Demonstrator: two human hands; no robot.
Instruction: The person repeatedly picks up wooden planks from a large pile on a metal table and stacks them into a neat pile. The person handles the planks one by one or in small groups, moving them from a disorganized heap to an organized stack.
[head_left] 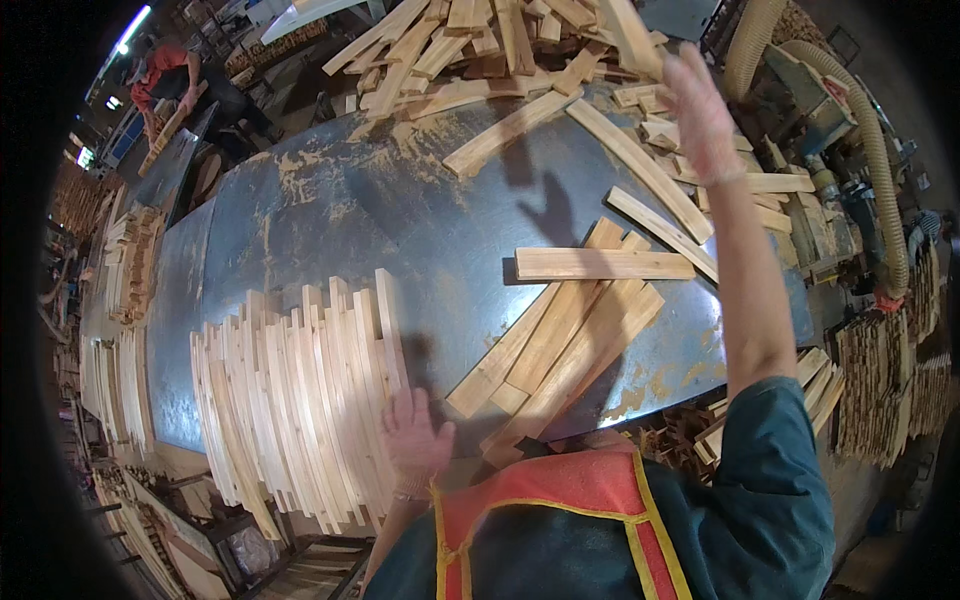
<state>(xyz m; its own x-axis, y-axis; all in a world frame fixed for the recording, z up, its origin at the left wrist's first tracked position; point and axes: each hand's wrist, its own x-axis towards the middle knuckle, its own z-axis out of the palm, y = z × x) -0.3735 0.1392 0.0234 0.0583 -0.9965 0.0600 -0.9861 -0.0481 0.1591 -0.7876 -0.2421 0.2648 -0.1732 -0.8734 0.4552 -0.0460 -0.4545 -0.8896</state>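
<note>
Slat row: pale wooden slats (300,400) are stood on edge, packed side by side on the steel table (400,220), so the row is kept together.
Left hand (415,440): laid flat against the row's near right end, fingers spread, nothing gripped; judged as bracing.
Right hand (700,110): raised far across the table, fingers released and extended, nearest the loose heap of slats (480,50).
Loose bundle (560,340): flat, diagonal, one slat crosswise on top.
Background: another person (170,80) is seen at a far bench.
</note>
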